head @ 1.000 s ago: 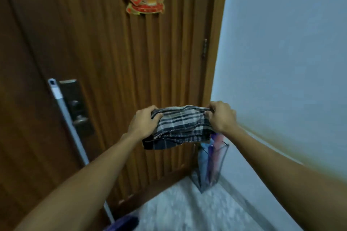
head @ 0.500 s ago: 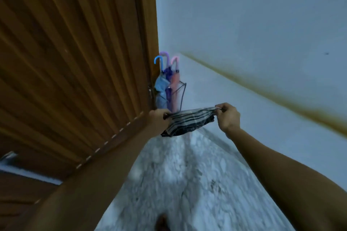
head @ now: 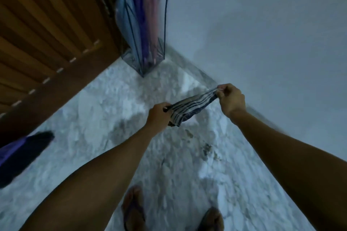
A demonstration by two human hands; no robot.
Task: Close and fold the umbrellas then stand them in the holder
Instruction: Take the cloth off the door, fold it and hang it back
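A small plaid, striped folded umbrella (head: 191,108) hangs stretched between my two hands above the floor. My left hand (head: 158,113) grips its lower left end. My right hand (head: 231,99) pinches its upper right end. The clear, dark-framed holder (head: 161,50) stands in the corner between door and wall, up and to the left of my hands. Inside it stand three closed long umbrellas: blue (head: 122,11), purple (head: 139,15) and pink (head: 154,5). Their handles are cut off by the top edge.
A ribbed wooden door (head: 47,30) fills the left side. A pale wall (head: 262,33) runs along the right. The floor is white marbled stone (head: 97,118). A dark purple object (head: 20,154) lies at the far left. My sandalled feet (head: 135,210) show at the bottom.
The view has tilted down from the door to the floor and come closer to the holder. My hands have lowered with the plaid umbrella, which now looks flatter and pulled longer.
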